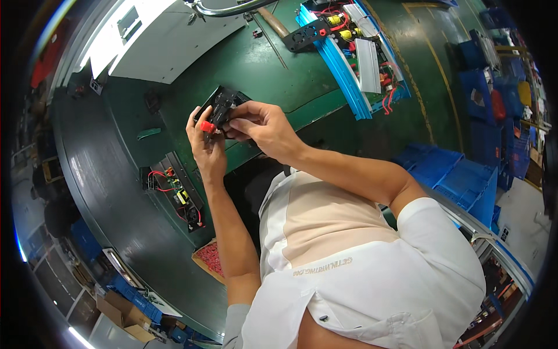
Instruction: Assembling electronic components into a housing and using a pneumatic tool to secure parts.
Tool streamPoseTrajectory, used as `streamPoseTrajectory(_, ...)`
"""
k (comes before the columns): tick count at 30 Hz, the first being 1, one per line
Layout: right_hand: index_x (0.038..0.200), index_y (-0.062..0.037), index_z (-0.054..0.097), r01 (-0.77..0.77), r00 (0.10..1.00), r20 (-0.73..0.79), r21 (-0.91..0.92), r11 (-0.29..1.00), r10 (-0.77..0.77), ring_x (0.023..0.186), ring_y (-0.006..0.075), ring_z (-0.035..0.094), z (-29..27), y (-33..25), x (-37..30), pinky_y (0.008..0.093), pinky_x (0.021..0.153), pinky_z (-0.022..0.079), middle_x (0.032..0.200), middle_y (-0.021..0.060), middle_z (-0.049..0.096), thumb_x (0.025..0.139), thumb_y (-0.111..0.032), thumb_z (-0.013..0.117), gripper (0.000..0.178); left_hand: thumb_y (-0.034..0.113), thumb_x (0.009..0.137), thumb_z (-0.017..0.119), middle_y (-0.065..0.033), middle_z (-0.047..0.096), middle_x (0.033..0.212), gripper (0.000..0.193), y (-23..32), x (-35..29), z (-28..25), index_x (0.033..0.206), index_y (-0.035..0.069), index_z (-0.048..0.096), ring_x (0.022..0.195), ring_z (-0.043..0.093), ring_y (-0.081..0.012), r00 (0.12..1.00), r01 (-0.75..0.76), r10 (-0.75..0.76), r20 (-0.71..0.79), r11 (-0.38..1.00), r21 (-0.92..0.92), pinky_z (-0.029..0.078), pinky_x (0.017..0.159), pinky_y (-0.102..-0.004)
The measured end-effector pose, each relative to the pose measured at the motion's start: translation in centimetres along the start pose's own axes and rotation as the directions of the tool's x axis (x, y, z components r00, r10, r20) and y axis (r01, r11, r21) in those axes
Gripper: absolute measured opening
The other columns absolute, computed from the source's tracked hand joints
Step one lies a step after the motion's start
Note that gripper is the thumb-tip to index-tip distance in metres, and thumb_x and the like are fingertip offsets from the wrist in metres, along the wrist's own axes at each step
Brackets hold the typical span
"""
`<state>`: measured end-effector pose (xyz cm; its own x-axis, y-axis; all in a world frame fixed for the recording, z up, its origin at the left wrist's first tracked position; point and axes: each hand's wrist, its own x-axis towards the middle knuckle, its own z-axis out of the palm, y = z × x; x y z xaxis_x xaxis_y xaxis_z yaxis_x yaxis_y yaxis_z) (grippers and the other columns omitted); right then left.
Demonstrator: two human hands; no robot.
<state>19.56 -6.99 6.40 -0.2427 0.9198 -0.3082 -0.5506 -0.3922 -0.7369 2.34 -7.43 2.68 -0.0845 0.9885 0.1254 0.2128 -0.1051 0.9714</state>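
We cannot see the whole of the black part (224,103) between our hands: fingers cover its lower and right sides, and its fine details melt into dark plastic. What the right fingertips press against is hidden behind the knuckles, and we cannot tell whether a smaller piece is pinched there. At the upper edge of the view, the blue-sided device (343,64) is cut off, as is the curved metal tube (226,10) near the white cabinet (174,43).

The black part is raised over the near edge of the green desk (279,87). Our left hand (209,154) grasps it from the left and below, with fingers spread along its side; a red piece (207,126) sits at its lower end, right by those fingers. Our right hand (272,129) comes in from the right, thumb and forefinger bent together against the part's lower right side.

Left of the left forearm lies a circuit assembly (180,192) with red wires, and nearer us a box of small red pieces (210,259), partly covered by that forearm. Beyond the hands lies a wooden handle (273,22), its far end out of view.
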Motion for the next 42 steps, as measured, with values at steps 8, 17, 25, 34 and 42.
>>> streamPoseTrajectory(8,0.106,0.0047,0.071,0.098,0.995,0.039,-0.159,0.982,-0.093,0.091,0.0100,0.069,-0.2,0.5,0.8,0.0245,0.079,0.058,0.095,0.0064,0.074,0.094,-0.002,0.074,0.014,-0.002,0.084,0.079,-0.0121,0.046,0.148,0.052,-0.1,0.0,0.4,0.134,0.008,0.067,0.119,0.061,-0.0210,0.999,-0.043,0.046,-0.028,0.995,0.093,0.054,0.095,-0.0321)
streamPoseTrajectory(17,0.132,-0.0077,0.058,0.497,0.772,0.312,-0.839,0.221,-0.553,0.093,0.0215,0.068,-2.4,-1.5,3.2,0.0328,0.085,0.057,0.111,0.0079,0.066,0.077,-0.011,0.089,0.064,-0.004,0.088,0.074,-0.0152,0.047,0.147,0.041,-0.1,0.2,0.3,0.128,0.006,0.071,0.123,0.060,-0.0230,0.996,-0.082,0.087,-0.029,0.985,0.151,0.055,0.095,-0.0339)
streamPoseTrajectory(25,0.117,-0.0077,0.064,0.759,0.556,0.618,-0.650,0.037,-0.556,0.115,0.0339,0.062,-3.3,-2.6,6.0,0.0425,0.096,0.052,0.112,0.0071,0.069,0.078,-0.009,0.085,0.045,-0.002,0.089,0.074,-0.0164,0.048,0.145,0.039,-0.4,0.5,0.1,0.127,0.006,0.071,0.122,0.061,-0.0240,0.993,-0.113,0.115,-0.006,0.983,0.147,0.056,0.094,-0.0341)
streamPoseTrajectory(34,0.118,-0.0039,0.061,0.488,0.773,0.217,-0.804,0.340,-0.596,0.106,0.0259,0.062,-2.7,-1.6,2.8,0.0369,0.089,0.052,0.118,0.0119,0.066,0.089,-0.019,0.080,0.038,-0.001,0.081,0.077,-0.0123,0.059,0.132,0.046,-1.6,3.2,-2.5,0.126,0.011,0.071,0.122,0.060,-0.0275,0.994,-0.101,0.091,0.058,0.973,0.209,0.048,0.104,-0.0380)
streamPoseTrajectory(42,0.132,0.0061,0.055,-0.879,0.219,0.437,-0.299,0.370,0.873,0.098,0.0355,0.071,2.4,9.1,-3.0,0.0411,0.082,0.059,0.117,0.0262,0.069,0.106,-0.061,0.038,0.074,-0.005,0.080,0.082,-0.0023,0.070,0.115,0.052,-0.2,11.5,-4.3,0.128,0.004,0.065,0.099,0.068,-0.0141,0.887,0.375,-0.362,0.287,0.927,0.013,0.053,0.092,-0.0316)
